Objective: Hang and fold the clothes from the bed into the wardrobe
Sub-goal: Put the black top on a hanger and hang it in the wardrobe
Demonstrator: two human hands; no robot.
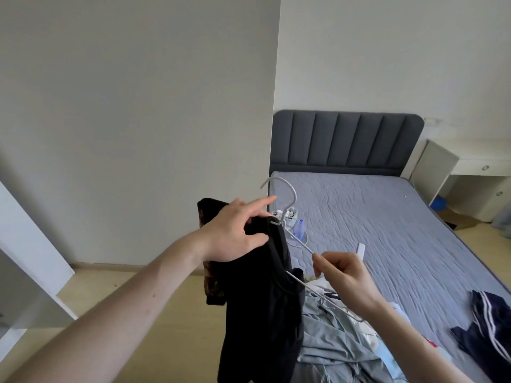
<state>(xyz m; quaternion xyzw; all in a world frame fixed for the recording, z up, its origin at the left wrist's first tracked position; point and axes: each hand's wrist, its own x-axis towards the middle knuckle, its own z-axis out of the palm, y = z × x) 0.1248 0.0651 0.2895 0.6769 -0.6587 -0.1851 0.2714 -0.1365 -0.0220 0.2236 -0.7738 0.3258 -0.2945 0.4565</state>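
Bedside: hands (235, 230) thread hanger (300, 243), seemingly.

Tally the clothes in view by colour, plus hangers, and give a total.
Black garment, held by the left hand on the hanger: 1
Light blue garment on the bed: 1
Navy striped garment: 1
White hanger, pinched by the right hand: 1
Total: 4

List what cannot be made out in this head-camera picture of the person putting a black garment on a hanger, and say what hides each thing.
- Hanger: its left arm is inside the black garment.
- Black garment: hem cut off by the bottom edge.
- Pale blue clothes on the bed: crumpled, types unclear.
- Small items beyond the left hand: too small.
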